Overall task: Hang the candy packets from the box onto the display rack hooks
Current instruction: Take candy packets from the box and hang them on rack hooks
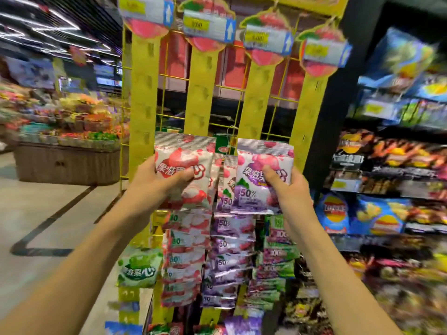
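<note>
My left hand [159, 182] grips a red-and-white candy packet [186, 155], thumb across its front. A purple-and-white candy packet [263, 160] is held the same way by my right hand [287, 187]. Both packets are raised side by side in front of the yellow display rack [200, 102], whose upper strips hang bare. Below my hands, columns of red packets [186, 257], purple packets [229, 257] and green packets [278, 259] hang on the rack. One green packet [139, 268] hangs at the lower left. The box is out of view.
Price tags with blue arrows [209, 25] top the rack. Shelves of crisp bags [387, 213] stand close on the right. A produce stand [65, 146] sits across the aisle floor on the left. The picture is motion-blurred.
</note>
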`<state>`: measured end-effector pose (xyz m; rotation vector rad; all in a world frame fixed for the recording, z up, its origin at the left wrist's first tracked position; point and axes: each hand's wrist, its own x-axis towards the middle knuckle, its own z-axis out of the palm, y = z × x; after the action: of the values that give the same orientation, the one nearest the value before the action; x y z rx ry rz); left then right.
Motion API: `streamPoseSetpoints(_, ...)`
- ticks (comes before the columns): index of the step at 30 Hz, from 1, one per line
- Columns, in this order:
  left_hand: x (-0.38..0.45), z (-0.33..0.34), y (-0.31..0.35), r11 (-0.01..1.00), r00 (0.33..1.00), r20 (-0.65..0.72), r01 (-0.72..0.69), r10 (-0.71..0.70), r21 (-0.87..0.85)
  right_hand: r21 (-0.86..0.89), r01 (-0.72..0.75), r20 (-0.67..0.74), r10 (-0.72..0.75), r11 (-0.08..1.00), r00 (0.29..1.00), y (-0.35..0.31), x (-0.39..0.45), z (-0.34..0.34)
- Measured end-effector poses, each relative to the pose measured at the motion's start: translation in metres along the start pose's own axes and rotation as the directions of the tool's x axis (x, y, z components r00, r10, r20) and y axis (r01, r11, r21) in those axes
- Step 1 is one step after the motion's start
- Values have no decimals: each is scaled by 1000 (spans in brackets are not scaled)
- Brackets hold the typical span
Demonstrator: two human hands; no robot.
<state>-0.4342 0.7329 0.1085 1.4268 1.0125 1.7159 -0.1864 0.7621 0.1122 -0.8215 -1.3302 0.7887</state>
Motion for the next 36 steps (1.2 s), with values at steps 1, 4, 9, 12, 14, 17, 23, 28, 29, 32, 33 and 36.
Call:
streamPoseSetpoints(1,2,2,0,1000,1000,-12,-10,10,-12,-6,-4,-8,4,1000,1000,-3,2,0)
streamPoseSetpoints(4,4,7,3,999,999,-32,-29,28,-33,-25,-13,-6,12,1000,1000,-8,4,0)
streamPoseSetpoints(9,16,22,23,999,999,-17,-45,45,-27,-30,-12,-27,12,999,1000,-15,5,-7)
streamPoseSetpoints(12,27,29,36,997,997,4,-73,73,-19,-42,27,-20,-28,999,999,-20,2,-10)
streamPoseSetpoints(14,34,30,46,998,998,19,-61,61,-3,-24,39,-14,-40,999,999,-24,0,-12)
streamPoseSetpoints(17,46,29,53,999,999,13,-37,36,18,-22,58,1,-58,998,998,-33,-3,-10)
streamPoseSetpoints(23,59,25,50,988,996,5,86,-88,129,26,46,30,-47,999,998,-36,-1,-4)
streamPoseSetpoints(28,64,18,41,968,986,15,161,-167,191,17,39,39,-40,999,998,-31,2,-3)
streamPoseSetpoints(29,64,18,40,968,985,25,163,-171,191,16,40,35,-41,999,999,-30,3,-3)
streamPoseSetpoints(32,61,19,37,964,982,51,169,-183,204,11,23,30,-23,1000,999,-27,5,-5)
streamPoseSetpoints(33,60,19,36,962,981,50,172,-187,212,8,17,32,-17,1000,999,-26,5,-5)
streamPoseSetpoints(36,58,19,31,953,979,68,169,-192,253,-1,25,40,-25,1000,999,-23,5,-5)
